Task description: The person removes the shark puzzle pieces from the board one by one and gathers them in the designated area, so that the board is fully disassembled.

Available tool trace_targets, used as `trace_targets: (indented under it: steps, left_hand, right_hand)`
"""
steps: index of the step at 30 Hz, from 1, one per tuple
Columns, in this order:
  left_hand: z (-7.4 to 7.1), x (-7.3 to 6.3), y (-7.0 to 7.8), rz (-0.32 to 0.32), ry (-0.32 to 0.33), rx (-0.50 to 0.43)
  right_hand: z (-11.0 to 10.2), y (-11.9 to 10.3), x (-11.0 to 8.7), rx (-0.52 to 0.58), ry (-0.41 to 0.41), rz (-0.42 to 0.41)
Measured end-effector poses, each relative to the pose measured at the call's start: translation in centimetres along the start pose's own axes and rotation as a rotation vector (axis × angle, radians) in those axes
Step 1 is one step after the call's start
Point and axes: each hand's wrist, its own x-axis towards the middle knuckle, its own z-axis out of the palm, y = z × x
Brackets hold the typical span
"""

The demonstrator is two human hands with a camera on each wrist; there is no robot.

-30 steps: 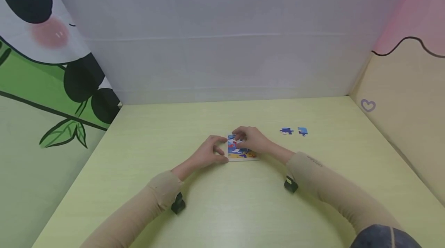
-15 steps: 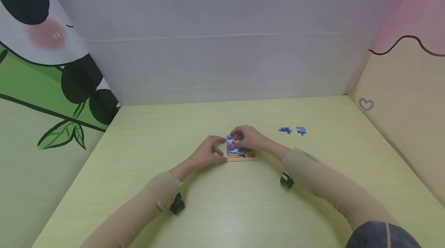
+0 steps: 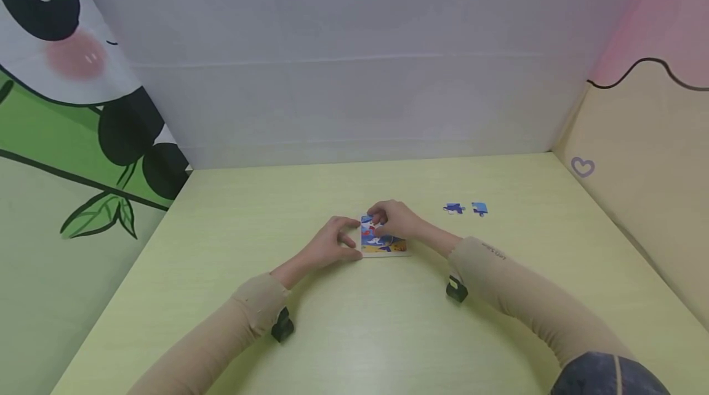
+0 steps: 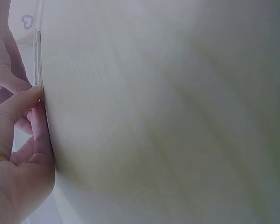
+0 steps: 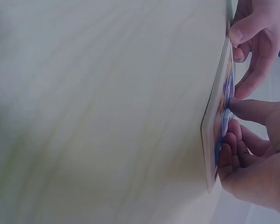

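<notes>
A small jigsaw puzzle with a blue sea picture and a pale border lies flat on the table. My left hand holds its left edge, the thumb at the near corner and the index finger at the far one. My right hand is over the far right part of the puzzle and covers it. In the right wrist view its thumb touches the picture and the other fingers bend down onto the puzzle. I cannot tell whether it pinches a piece.
Two loose blue jigsaw pieces, one darker and one lighter, lie to the right beyond my right hand. The pale wooden table is bounded by a grey-white back wall and printed side panels.
Both hands keep their places at the puzzle. The right forearm has shifted slightly left, while the whole view also moved a little. The loose pieces lie as before.
</notes>
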Motion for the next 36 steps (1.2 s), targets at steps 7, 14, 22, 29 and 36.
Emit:
trace_targets:
  steps: [7, 14, 22, 29, 36]
  left_hand:
    - [0.0, -0.1, 0.1, 0.005, -0.002, 0.000]
    - [-0.1, -0.2, 0.2, -0.001, -0.001, 0.015]
    - [-0.1, -0.3, 0.4, 0.016, 0.001, -0.005]
    - [-0.1, -0.4, 0.4, 0.025, -0.005, -0.018]
    - [-0.2, -0.6, 0.6, 0.023, -0.005, -0.017]
  right_hand:
    - [-0.1, -0.1, 0.0, -0.016, 0.000, 0.007]
    - [-0.2, 0.3, 0.2, -0.087, 0.035, -0.056]
    - [-0.5, 0.3, 0.4, -0.083, 0.007, -0.092]
    - [-0.7, 0.3, 0.8, -0.097, -0.004, -0.121]
    - [-0.9, 0.6, 1.1, -0.137, -0.015, -0.150]
